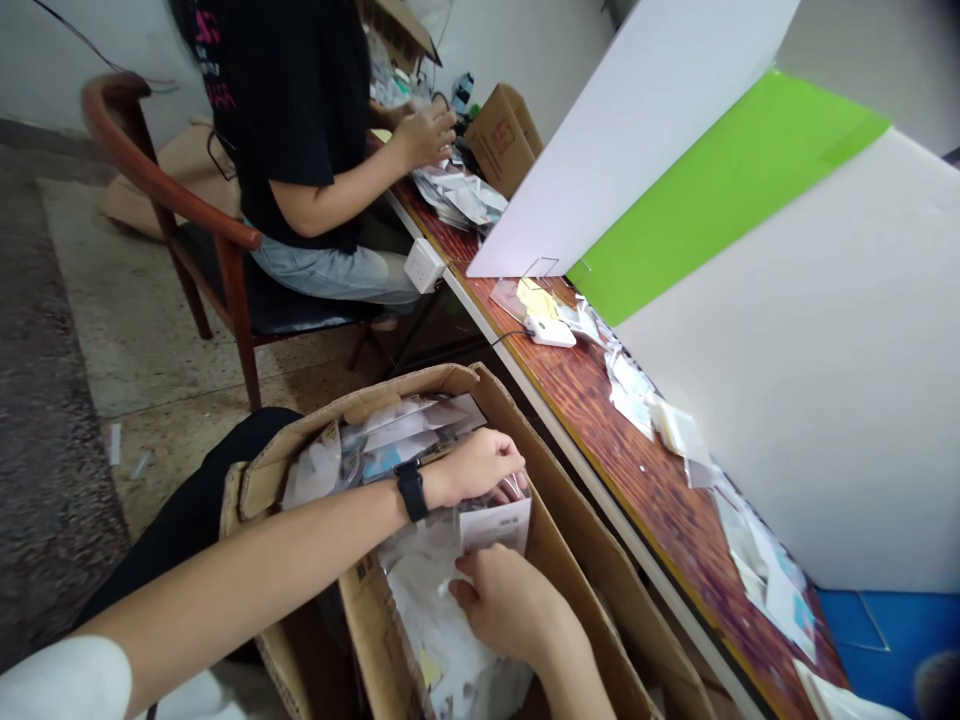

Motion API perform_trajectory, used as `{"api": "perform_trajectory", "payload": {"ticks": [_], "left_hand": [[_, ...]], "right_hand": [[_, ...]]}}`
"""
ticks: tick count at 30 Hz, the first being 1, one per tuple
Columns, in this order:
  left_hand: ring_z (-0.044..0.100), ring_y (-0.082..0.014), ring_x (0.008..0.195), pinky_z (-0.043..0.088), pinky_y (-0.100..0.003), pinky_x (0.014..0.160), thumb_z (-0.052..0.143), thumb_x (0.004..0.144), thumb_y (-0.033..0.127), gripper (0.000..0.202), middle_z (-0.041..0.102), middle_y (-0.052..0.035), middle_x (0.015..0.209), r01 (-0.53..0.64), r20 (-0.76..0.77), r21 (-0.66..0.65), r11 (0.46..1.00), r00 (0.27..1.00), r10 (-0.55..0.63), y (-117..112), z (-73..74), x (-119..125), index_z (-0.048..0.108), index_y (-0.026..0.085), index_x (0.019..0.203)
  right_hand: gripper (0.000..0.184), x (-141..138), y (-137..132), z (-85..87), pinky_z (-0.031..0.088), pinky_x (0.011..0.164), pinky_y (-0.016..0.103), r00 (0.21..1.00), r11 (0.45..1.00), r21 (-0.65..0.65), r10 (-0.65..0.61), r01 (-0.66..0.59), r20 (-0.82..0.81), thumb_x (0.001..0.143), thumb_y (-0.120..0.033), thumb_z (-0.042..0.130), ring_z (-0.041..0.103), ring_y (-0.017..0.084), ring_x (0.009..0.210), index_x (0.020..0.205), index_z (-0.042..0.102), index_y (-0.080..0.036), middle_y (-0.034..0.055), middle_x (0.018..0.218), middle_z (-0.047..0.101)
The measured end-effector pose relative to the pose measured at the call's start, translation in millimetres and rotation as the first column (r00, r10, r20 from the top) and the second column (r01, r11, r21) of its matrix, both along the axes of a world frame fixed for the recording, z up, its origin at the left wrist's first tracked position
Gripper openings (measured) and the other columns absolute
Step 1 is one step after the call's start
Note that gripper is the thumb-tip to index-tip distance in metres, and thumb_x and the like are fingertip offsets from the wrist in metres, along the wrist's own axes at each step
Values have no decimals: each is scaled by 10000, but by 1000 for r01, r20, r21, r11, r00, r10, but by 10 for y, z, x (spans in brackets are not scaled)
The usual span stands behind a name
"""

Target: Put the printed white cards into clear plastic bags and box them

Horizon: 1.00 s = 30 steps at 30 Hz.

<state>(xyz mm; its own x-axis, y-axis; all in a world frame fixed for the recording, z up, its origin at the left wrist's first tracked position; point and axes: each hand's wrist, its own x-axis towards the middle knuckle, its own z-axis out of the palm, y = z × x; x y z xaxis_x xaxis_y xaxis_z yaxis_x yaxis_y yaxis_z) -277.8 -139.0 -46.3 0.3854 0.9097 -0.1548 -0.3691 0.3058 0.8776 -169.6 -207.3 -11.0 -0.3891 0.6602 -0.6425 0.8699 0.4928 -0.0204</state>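
Two hands, the left hand [480, 468] and the right hand [502, 605], down inside an open cardboard carton [375, 400]: the left curled narrow over the top of a clear plastic packet [511, 490] with a white label card [495, 525], a black wristwatch [411, 490] on its wrist; the right with fingers [469, 590] bent against white plastic bags [427, 620] just below that card, any actual grip impossible to tell. More packets [390, 440] piled in the carton's far part, just beyond the left hand. Beside the carton, a black-trousered knee [202, 510] and, lower left, a white sleeve [60, 680]. Farther off, along a reddish wood-grain tabletop [660, 470], loose packets [630, 395] scattered beside a white corded device [550, 331], with white foam boards [787, 380] and a green board [720, 190] standing along the far side. Beyond, a co-worker [300, 130] in a black T-shirt, seated on a wooden chair [225, 260], with a hand [424, 135] above a stack of packets [457, 195], next to a small cardboard box [502, 140].
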Motion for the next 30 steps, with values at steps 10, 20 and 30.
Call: {"api": "perform_trajectory", "payload": {"ticks": [10,20,30], "left_hand": [[652,-151,565,529,-284,521,504,773,148,160,641,-9,604,19,7,-20,1000,1000,-19,-2,14,10,520,143,615],[635,-139,526,528,-288,523,499,779,139,175,634,-2,582,17,12,-28,999,1000,-17,-9,47,-13,531,141,607],[631,-134,503,507,-262,492,518,773,167,166,651,-17,592,38,18,-4,999,999,-38,-17,72,-38,547,130,613]], "right_hand": [[302,-154,-34,-104,490,632,370,997,983,-168,73,-76,-21,782,-262,476,678,336,823,942,701,-141,181,896,722],[237,116,50,151,421,531,191,968,962,-271,-98,33,-230,836,-226,425,636,130,562,903,646,-170,22,636,690],[391,356,160,343,346,478,243,855,882,123,-395,456,-337,870,-411,398,548,164,535,610,566,-171,41,578,613]]}}
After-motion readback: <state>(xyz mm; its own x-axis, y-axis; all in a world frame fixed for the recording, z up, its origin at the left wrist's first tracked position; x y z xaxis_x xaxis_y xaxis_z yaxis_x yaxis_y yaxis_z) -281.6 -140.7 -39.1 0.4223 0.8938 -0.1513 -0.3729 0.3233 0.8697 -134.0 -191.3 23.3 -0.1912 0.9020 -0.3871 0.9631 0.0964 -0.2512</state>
